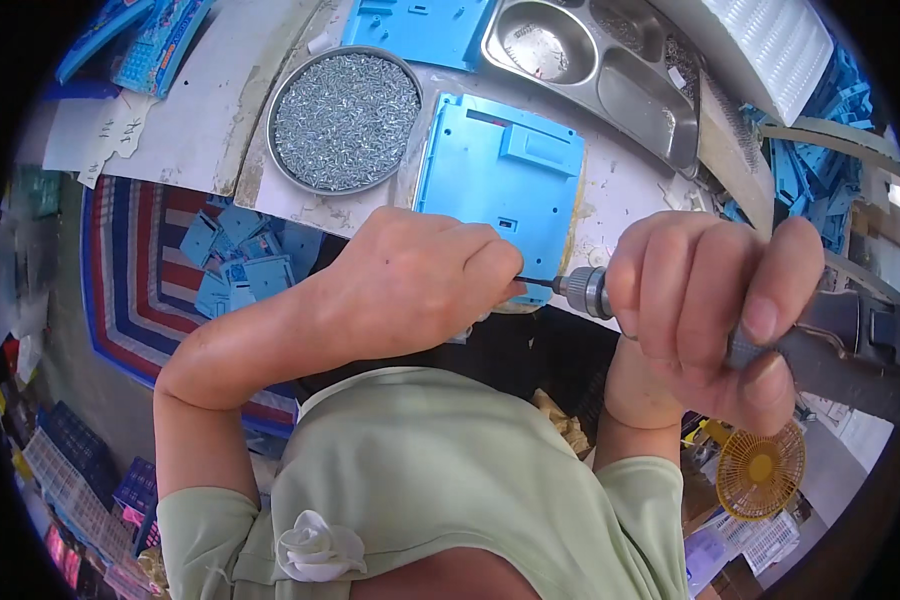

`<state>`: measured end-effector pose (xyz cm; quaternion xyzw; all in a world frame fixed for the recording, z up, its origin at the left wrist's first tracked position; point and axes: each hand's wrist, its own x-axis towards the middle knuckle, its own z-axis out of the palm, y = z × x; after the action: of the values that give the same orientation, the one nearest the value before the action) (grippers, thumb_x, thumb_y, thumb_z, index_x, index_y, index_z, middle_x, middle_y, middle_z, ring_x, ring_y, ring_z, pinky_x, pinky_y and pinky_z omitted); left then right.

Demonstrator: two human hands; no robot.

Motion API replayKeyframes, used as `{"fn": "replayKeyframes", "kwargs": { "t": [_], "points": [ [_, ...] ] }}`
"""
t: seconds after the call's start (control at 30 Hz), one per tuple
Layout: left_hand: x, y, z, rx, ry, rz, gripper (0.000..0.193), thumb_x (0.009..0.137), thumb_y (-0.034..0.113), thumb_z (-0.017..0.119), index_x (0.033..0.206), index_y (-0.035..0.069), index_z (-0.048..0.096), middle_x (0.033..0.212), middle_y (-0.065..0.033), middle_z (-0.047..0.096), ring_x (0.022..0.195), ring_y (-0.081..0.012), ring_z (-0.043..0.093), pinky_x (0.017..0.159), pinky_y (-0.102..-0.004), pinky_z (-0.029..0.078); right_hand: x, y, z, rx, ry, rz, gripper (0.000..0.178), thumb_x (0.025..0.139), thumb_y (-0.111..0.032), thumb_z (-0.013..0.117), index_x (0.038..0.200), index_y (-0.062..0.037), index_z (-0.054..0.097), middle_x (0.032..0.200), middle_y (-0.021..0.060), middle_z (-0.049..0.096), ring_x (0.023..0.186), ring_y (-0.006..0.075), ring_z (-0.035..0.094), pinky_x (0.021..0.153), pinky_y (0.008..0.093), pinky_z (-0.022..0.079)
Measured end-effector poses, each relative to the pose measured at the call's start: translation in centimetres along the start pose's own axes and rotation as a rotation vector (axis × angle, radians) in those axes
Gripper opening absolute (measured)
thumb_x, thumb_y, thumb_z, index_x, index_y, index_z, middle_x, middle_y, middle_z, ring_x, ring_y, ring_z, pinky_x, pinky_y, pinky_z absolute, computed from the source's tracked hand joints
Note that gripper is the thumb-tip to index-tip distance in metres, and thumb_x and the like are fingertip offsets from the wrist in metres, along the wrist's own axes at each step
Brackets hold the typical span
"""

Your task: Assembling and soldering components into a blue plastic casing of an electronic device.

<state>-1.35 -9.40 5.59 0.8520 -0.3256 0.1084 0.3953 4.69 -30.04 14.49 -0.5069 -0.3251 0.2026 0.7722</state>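
Blue plastic makes up the panel (470, 190), which lies flat on the desk (275, 215) at the upper centre of the frame, its long axis running roughly up and down and leaning a little. Both hands are below its middle, so it lies up-frame from them. The left hand (425, 275) is nearer, overlapping its lower left edge; the right hand (705, 310) is apart, right of it.

The right hand is wrapped around a powered screwdriver (830, 360), whose thin bit (540, 283) points leftward across the panel's lower edge. The left hand's fingers are curled closed at the bit's tip; whether they pinch a screw there is hidden.

Just left of the panel is a round metal dish of screws (346, 120); above it is another blue panel (420, 38), and to the upper right a compartmented metal tray (604, 75).

At the upper left, printed blue pieces (165, 45) carry colourful lettering, small and skewed, and a torn paper (120, 135) bears dark marks. The panel under the hands shows no readable label.
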Motion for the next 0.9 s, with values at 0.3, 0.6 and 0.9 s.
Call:
{"fn": "replayKeyframes", "kwargs": {
  "t": [0.3, 0.6, 0.9],
  "points": [
    [1.0, 0.4, -0.7, 0.020, -0.057, 0.030, 0.022, 0.086, 0.022, 0.074, 0.087, 0.009, 0.056, 0.072, -0.0049, 0.058, 0.062, -0.0236, 0.064, 0.050, -0.0380, 0.048, -0.4, -0.8, 0.4, -0.022, 0.062, 0.003, 0.025, 0.094, -0.031, 0.068, 0.107, -0.0182, 0.051, 0.067, -0.0070, 0.054, 0.053, 0.0080, 0.050, 0.056, 0.0264, 0.042],
    [1.8, 0.9, -1.1, -0.020, -0.072, 0.015, 0.021, 0.081, 0.011, 0.081, 0.094, 0.006, 0.065, 0.078, -0.0068, 0.066, 0.063, -0.0281, 0.065, 0.051, -0.0386, 0.050, -1.2, -1.6, -0.1, 0.018, 0.078, -0.078, 0.025, 0.092, -0.029, 0.071, 0.105, -0.0189, 0.052, 0.068, -0.0075, 0.056, 0.053, 0.0074, 0.051, 0.055, 0.0250, 0.043],
    [1.8, 0.7, -0.9, -0.061, -0.144, 0.000, 0.018, 0.084, 0.012, 0.078, 0.092, 0.006, 0.063, 0.079, -0.0072, 0.066, 0.066, -0.0285, 0.066, 0.055, -0.0388, 0.051, -1.3, -1.1, 0.2, -0.014, 0.091, 0.014, 0.027, 0.091, -0.030, 0.072, 0.104, -0.0188, 0.052, 0.065, -0.0063, 0.054, 0.051, 0.0095, 0.050, 0.053, 0.0272, 0.043]
  ]
}}
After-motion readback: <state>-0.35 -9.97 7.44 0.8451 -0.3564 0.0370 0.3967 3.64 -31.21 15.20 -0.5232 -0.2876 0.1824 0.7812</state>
